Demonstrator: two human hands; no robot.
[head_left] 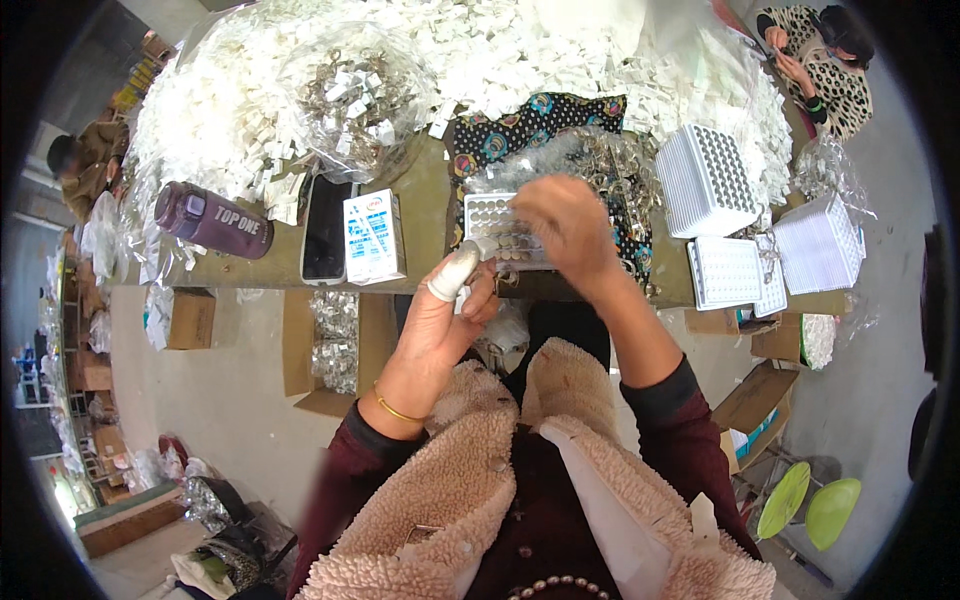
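My left hand [440, 315] is closed at the table's front edge, its fingers curled in against a thumb wrapped in white tape. A small whitish bit shows at the thumb tip; what it is I cannot make out. Just beyond lies a white tray [482, 215] with rows of round metallic pieces in its pockets. My right hand [570, 225] hangs over the right part of this tray, its fingers bent and smeared by motion, hiding some of the pockets. Behind it, small metal pieces [610, 165] and clear plastic lie on a dark patterned cloth [540, 118].
Small white tags [520, 50] heap across the table's far side. A purple bottle [215, 220], phone [325, 230] and white carton [374, 238] stand left; stacked trays [705, 180] stand right. Open boxes [325, 345] sit below. Another person [825, 70] works at the far right.
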